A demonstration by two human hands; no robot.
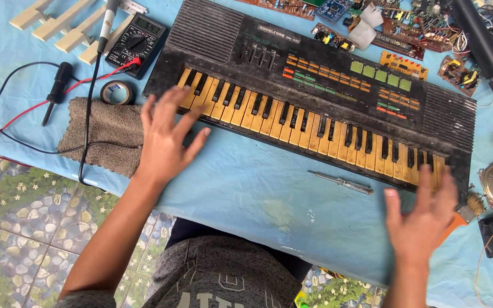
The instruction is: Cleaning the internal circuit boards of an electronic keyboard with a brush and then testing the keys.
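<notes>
A worn black plastic electronic keyboard with yellowed keys point(315, 108) lies slantwise on a pale blue cloth point(246, 194); long, rigid and probably light, it looks best gripped at both ends. The left hand point(164, 140) and right hand point(423, 217) hover there, fingers spread, empty, near a small screwdriver point(340, 182).

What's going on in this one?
A person sits at a blue sheet with an old black electronic keyboard. The left hand is spread over its lowest keys, the right hand at its top-end corner. Neither holds anything. A screwdriver, multimeter, tape roll and grey cloth lie nearby.
</notes>
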